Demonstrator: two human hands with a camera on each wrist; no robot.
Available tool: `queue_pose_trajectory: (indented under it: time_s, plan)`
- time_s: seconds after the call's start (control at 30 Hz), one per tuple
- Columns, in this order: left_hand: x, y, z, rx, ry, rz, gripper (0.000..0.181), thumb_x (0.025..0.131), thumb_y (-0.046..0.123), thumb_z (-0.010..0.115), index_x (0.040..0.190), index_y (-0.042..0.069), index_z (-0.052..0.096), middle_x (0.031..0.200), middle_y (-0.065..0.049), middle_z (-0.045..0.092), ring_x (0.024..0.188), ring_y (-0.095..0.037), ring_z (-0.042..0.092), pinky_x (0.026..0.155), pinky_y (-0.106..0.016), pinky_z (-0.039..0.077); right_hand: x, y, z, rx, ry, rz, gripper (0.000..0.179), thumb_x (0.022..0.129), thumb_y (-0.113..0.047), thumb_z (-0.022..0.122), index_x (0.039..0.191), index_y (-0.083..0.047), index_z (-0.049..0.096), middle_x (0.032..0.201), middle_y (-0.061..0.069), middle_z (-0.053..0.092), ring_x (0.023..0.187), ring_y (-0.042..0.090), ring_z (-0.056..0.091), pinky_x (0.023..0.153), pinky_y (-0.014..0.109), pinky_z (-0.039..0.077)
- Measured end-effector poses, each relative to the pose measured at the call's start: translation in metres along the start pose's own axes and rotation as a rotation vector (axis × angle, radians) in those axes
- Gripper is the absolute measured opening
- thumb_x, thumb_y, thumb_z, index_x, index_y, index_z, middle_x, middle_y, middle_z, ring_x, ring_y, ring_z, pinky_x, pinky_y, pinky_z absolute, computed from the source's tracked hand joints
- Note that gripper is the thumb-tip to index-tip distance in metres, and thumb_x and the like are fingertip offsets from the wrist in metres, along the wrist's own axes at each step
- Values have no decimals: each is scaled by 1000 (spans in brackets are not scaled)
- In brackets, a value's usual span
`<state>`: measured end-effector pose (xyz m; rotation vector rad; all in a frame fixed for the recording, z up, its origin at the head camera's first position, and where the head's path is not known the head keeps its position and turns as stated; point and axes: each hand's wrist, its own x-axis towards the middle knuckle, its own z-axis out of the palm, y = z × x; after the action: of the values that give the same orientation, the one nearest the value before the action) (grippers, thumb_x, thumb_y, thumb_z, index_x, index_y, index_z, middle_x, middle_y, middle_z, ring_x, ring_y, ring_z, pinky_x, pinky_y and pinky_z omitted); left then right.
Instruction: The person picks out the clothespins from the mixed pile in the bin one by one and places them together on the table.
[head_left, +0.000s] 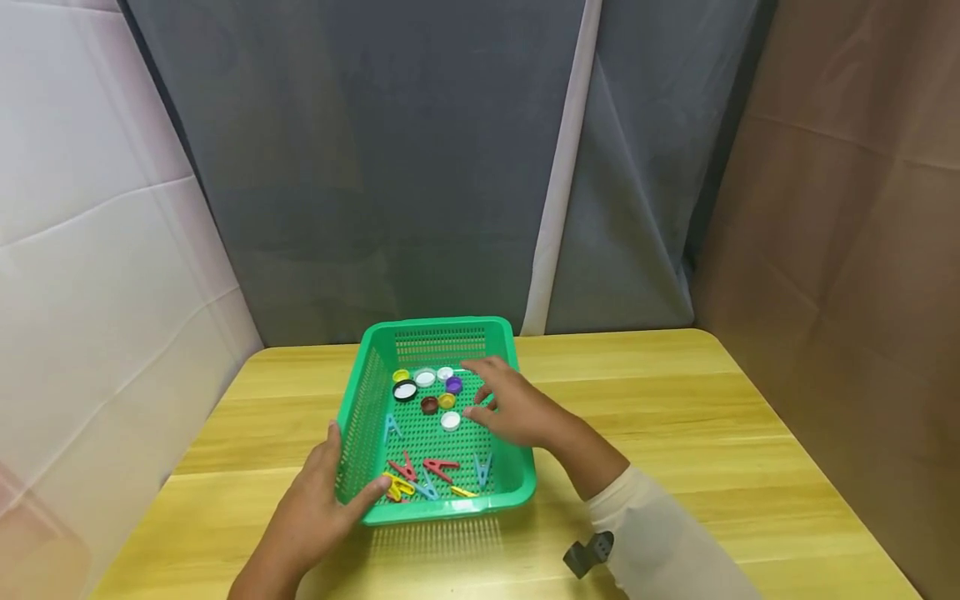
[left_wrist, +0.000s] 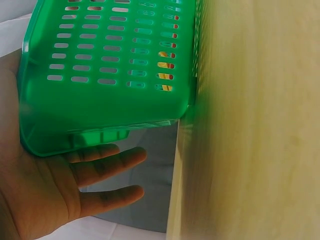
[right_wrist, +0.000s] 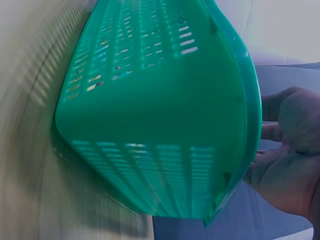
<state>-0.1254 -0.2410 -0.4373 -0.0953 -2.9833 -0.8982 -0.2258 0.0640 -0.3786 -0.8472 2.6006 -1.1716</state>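
A green plastic basket stands on the table, with bottle caps toward its far half and clothespins toward its near half. My left hand holds the near left corner, thumb over the rim and index finger along the outer side. Its other fingers stretch out loosely beneath the rim in the left wrist view. Over the basket's right side is my right hand, thumb and index finger apart with nothing between them. The thumb points at a white cap; a purple cap and a yellow cap lie close by.
A black-rimmed cap and a brown cap lie farther left. Red clothespins, a blue clothespin and yellow ones are scattered near the front wall. Grey curtain hangs behind the wooden table.
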Motion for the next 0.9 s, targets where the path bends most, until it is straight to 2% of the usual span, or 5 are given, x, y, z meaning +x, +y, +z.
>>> queue_pose_trajectory:
  time_s: [0.2, 0.5, 0.63, 0.73, 0.9]
  plan:
    - [0, -1, 1, 1, 13, 11, 122, 102, 67, 66, 170, -11, 3, 170, -40, 30, 152, -63, 40, 115, -78, 42, 3, -4, 7, -74, -140, 33, 73, 109, -22, 70, 171, -11, 34, 161, 19, 52, 125, 30, 73, 102, 45, 62]
    - [-1, -2, 2, 1, 8, 6, 121, 103, 66, 66, 170, -11, 2, 170, -41, 29, 152, -64, 40, 115, -78, 43, 9, -8, 20, -295, -317, 100, 58, 110, -29, 68, 161, -8, 52, 155, 13, 65, 132, 28, 71, 113, 46, 57]
    - [-1, -1, 2, 4, 14, 12, 120, 102, 65, 66, 170, -12, 4, 169, -41, 30, 152, -64, 40, 115, -78, 43, 12, -11, 22, -358, -353, 148, 57, 109, -32, 70, 160, -11, 55, 133, 7, 75, 116, 18, 73, 110, 42, 58]
    - [-2, 0, 1, 6, 14, 13, 120, 102, 65, 66, 170, -12, 4, 169, -41, 31, 153, -63, 40, 116, -77, 43, 15, -11, 24, -381, -377, 156, 54, 107, -32, 72, 157, -12, 59, 117, 2, 76, 102, 11, 70, 104, 39, 59]
    - [-1, 0, 1, 14, 6, 7, 120, 103, 64, 67, 170, -11, 2, 169, -40, 31, 153, -62, 41, 116, -76, 43, 20, -12, 26, -445, -428, 142, 40, 107, -32, 73, 142, -14, 70, 115, 0, 76, 100, 10, 69, 100, 35, 60]
